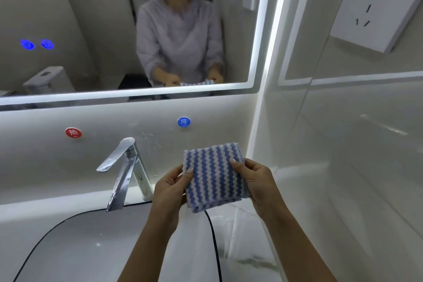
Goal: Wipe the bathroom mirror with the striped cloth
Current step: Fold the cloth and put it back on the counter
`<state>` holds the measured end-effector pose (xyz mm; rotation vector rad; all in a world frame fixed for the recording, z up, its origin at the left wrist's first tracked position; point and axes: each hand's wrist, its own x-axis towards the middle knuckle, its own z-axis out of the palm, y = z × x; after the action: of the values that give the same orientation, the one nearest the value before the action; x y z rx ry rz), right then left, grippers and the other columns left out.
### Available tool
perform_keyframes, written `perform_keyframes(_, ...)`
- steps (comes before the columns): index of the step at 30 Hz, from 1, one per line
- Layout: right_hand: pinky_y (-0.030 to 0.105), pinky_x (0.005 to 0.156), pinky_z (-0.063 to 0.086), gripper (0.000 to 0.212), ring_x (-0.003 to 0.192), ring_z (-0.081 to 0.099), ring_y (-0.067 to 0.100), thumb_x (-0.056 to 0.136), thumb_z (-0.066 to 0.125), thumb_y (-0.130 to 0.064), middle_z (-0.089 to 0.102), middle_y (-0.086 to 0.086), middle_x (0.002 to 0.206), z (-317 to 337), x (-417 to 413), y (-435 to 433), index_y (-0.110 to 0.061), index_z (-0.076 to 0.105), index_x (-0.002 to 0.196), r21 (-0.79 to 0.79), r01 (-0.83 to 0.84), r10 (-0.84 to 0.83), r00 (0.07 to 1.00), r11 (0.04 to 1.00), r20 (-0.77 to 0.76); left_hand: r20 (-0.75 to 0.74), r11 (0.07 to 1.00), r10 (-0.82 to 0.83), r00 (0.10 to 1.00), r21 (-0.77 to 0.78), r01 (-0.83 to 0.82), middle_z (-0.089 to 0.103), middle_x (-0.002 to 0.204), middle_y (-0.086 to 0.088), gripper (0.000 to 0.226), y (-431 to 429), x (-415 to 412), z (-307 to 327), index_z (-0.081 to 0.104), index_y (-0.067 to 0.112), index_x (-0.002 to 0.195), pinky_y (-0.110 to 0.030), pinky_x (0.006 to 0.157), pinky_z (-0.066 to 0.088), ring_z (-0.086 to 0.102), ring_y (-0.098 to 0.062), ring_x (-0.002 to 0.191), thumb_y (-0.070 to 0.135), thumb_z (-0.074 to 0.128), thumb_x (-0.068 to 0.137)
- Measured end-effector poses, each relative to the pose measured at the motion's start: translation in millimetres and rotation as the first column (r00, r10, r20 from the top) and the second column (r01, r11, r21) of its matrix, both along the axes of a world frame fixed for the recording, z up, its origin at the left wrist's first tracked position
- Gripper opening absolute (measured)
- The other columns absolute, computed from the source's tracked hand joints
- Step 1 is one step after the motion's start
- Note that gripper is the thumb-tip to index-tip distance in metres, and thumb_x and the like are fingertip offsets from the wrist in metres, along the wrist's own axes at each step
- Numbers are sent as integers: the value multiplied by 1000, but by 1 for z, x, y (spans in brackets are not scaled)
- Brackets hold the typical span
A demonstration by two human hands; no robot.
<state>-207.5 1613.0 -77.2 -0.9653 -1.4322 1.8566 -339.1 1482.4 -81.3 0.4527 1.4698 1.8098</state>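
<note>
Room: a white bathroom, glossy wall panels meeting in a corner at the right, with a socket plate (375, 4) high on the right wall.
Counter: a white counter (242, 256) with a faintly veined top and a dark-rimmed basin (87, 249) sunk into its left part; a thin black cable (214, 236) runs across the counter by the basin's right edge.
Tap: a chrome tap (124, 171) stands at the basin's back edge, its lever tilted up toward the wall.
Wall marks: a red round sticker (73, 132) left of the tap and a blue one (183, 122) to its right, both on the panel below the mirror.
Mirror: the mirror (80, 18) fills the upper left, edged by a lit strip, with two blue glowing touch icons (36, 44) near its left edge (it reflects a person in a grey top holding the cloth).
Cloth: the cloth (215, 178), folded to a small square with blue and white wavy stripes, is held in the air above the counter's back edge, right of the tap and well below the mirror.
Left hand: the left hand (169, 190) pinches the cloth's left edge, thumb on top.
Right hand: the right hand (258, 183) grips the right edge, thumb pressed on the striped face.
</note>
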Motion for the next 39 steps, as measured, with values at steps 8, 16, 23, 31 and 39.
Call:
perform_keyframes(8,22,60,55,9,77,73,13,91,66,-23,77,-4,87,-40,2,15,-18,72,95,-37,72,-69,995,997,69,45,994,-2,999,-111,7,75,88,1,16,32,-3,-46,64,20,106,-22,55,54,72,-14,76,16,58,92)
perform_keyframes(16,30,61,59,11,71,73,17,92,64,-16,76,-2,78,-94,-4,41,-20,72,86,-108,154,-131,971,982,198,67,966,25,997,-257,-7,75,87,1,15,68,2,-102,69,18,101,-24,57,55,72,-15,76,15,56,93)
perform_keyframes(23,29,60,59,15,70,73,18,94,62,-14,76,0,78,-138,-9,66,-20,72,85,-153,198,-156,956,968,249,-36,916,12,999,-401,-25,69,108,-10,23,108,3,-136,63,10,114,-43,86,55,68,-24,94,17,54,95)
perform_keyframes(31,35,70,59,11,76,73,22,92,63,-18,76,0,79,-187,-16,91,-19,73,86,-120,205,-147,916,971,374,-17,857,74,997,-510,-72,62,94,1,16,146,10,-177,62,13,105,-32,72,52,63,-18,82,16,51,95)
perform_keyframes(39,48,83,57,13,88,71,31,93,62,-16,74,11,91,-228,-18,90,-15,69,82,-107,219,-137,855,970,500,40,766,79,996,-642,-34,61,82,0,16,152,13,-220,57,19,85,-35,70,54,59,-13,69,13,47,95)
